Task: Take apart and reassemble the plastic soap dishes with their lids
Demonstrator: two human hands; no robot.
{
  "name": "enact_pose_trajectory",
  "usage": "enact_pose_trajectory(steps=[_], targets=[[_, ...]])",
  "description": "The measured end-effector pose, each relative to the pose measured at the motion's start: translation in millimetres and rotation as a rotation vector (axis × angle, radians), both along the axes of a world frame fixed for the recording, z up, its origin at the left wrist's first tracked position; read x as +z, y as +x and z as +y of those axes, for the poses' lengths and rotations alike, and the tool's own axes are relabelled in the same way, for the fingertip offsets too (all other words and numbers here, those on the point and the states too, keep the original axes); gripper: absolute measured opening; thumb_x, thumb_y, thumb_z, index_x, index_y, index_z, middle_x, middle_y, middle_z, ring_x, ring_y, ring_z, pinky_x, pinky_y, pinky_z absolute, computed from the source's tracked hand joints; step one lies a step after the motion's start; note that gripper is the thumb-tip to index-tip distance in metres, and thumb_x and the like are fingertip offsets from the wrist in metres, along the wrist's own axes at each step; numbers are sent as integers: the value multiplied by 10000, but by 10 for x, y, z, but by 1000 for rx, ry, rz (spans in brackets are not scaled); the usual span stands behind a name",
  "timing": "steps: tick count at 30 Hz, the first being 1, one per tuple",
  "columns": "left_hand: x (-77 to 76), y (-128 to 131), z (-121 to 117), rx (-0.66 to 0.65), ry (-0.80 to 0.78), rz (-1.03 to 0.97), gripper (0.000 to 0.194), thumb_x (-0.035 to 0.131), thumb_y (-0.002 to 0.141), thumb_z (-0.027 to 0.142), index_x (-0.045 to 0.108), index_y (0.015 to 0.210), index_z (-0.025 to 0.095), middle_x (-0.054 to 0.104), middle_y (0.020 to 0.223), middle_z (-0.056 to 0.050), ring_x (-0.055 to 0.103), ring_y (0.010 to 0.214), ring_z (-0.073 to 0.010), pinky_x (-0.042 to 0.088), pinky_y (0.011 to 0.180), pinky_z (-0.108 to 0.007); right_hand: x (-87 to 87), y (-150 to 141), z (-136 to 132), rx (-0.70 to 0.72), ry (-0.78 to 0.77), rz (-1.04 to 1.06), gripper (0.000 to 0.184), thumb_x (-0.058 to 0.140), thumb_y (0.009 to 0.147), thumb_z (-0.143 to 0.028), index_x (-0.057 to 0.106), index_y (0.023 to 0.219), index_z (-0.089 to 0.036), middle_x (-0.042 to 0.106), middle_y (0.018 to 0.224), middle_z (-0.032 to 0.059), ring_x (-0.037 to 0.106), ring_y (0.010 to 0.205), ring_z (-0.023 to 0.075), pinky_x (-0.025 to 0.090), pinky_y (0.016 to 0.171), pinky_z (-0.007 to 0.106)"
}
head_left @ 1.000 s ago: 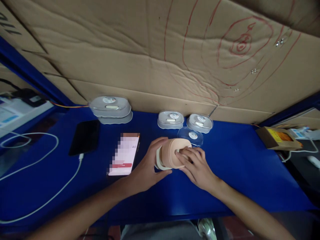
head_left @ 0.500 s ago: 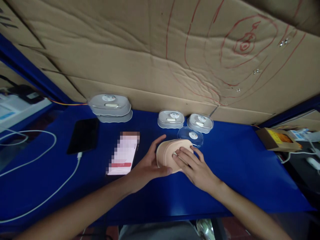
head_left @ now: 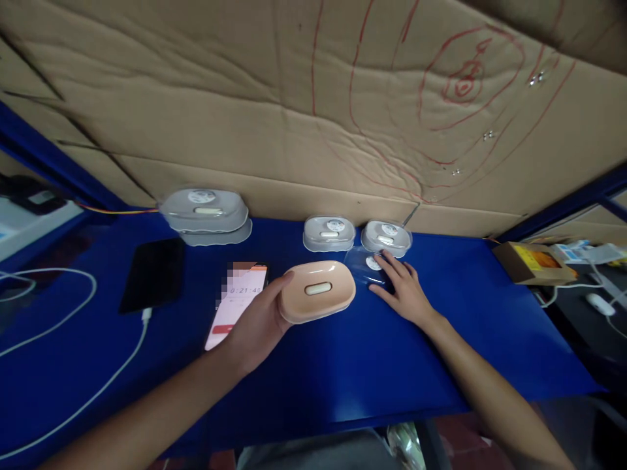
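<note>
A creased cardboard panel, marked with red loops, stands behind a blue counter. On the counter at far left sits a stack of grey containers under a clear cover. Nearer, a dark tablet lies at left, and a lit phone lies between it and the left hand. That hand's grip is closed round the left end of a peach container, thumb over the rim, holding it near the middle with its long axis running roughly left to right. The right hand is off the container, its grip wide, thumb and fingers spread over a clear lid. This lid lies on the counter just to the right of the peach container and slightly farther away; its long axis also seems to run left to right, and the right hand is much the nearer to it. Whether the fingertips press on the lid or only hover cannot be told, as the hand covers part of it. Beyond are two small grey containers, one at left and one at right, each under a clear cover with a round sticker and showing a pale bar. A similar pale bar is set in the peach container's top.
</note>
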State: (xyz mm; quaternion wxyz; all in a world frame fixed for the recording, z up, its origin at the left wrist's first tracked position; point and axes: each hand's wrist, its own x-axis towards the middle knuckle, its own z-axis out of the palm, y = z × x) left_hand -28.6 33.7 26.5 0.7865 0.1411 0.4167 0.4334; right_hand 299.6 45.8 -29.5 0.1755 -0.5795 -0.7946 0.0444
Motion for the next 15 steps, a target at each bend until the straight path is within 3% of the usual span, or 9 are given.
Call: enact_pose_trajectory(steps=[3, 6, 9, 11, 15], targets=[[-9, 15, -45, -78, 6, 4, 257, 595, 1067, 290, 800, 1154, 163, 836, 1129, -77, 779, 1028, -225, 622, 769, -253, -26, -28, -37, -26, -20, 191, 621, 493, 1080, -576, 420, 1632, -302, 476, 1665, 151, 477, 1529, 353, 408, 1220, 623], [-70, 56, -105, -164, 36, -9, 308, 589, 1076, 355, 785, 1216, 162, 826, 1173, -93, 768, 1076, -241, 611, 785, -265, 19, -202, -211, 146, -33, 383, 604, 390, 1125, -519, 277, 1690, -338, 461, 1682, 113, 463, 1548, 286, 427, 1240, 547], [-140, 83, -133, -247, 89, -51, 420, 572, 1076, 466, 771, 1263, 147, 805, 1242, -121, 738, 1164, -279, 599, 885, -313, 106, -393, -387, 407, -8, 275, 670, 487, 1100, -505, 244, 1702, -339, 290, 1766, 119, 331, 1617, 322, 404, 1252, 562], [-172, 84, -139, -262, 141, -55, 463, 561, 1071, 512, 764, 1289, 157, 789, 1289, -120, 705, 1234, -300, 572, 971, -346, 162, -474, -446, 502, 64, 147, 705, 560, 1080, -456, 254, 1701, -323, 203, 1789, 139, 264, 1637, 360, 395, 1243, 601], [-179, 62, -153, -268, 261, 6, 462, 559, 1065, 544, 723, 1372, 240, 742, 1400, -77, 638, 1337, -305, 517, 1067, -380, 225, -500, -440, 553, 218, 3, 721, 619, 1058, -405, 294, 1688, -273, 282, 1751, 196, 309, 1611, 385, 421, 1209, 636]])
